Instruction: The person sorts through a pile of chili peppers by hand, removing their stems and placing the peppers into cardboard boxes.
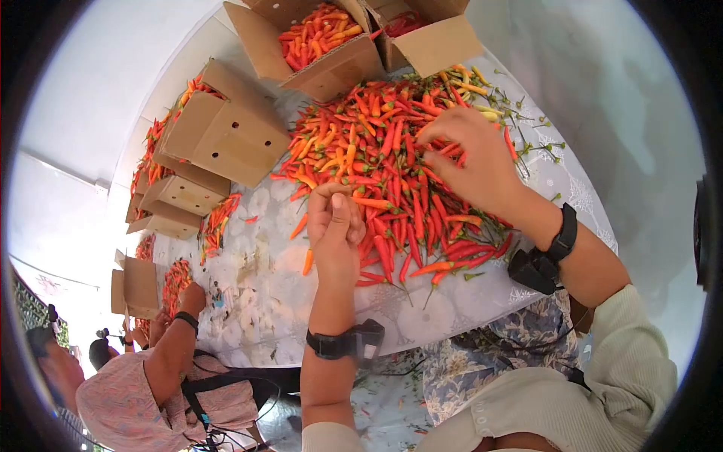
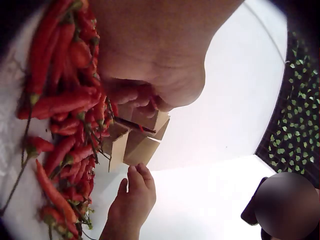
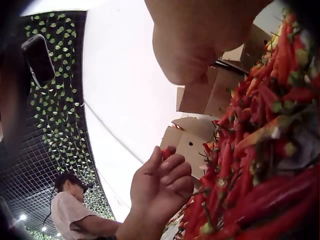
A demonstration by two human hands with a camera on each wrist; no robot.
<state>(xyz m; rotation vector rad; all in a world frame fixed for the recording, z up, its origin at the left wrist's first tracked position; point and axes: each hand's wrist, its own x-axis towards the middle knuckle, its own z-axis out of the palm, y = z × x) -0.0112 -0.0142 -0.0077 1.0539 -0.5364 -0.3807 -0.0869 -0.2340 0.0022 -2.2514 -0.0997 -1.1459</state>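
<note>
A big heap of red and orange chili peppers point(image 1: 392, 143) covers the table in front of me. My left hand point(image 1: 335, 222) is at the near left edge of the heap, fingers curled in. A small red chili pepper point(image 3: 168, 151) shows between its thumb and forefinger in the right wrist view; most of it is hidden by the fingers. My right hand point(image 1: 478, 162) hovers over the right side of the heap. Its thumb and fingers are bent loosely and stand apart, and the left wrist view shows this hand point(image 2: 132, 200) with nothing between its fingertips.
Cardboard boxes with chilies, such as one box point(image 1: 331, 75) behind the heap and another point(image 1: 226, 135) at left, line the table. Loose green stems point(image 1: 546, 143) lie at right. Another person point(image 1: 162, 369) works at the left. The patterned tablecloth point(image 1: 422, 316) shows near me.
</note>
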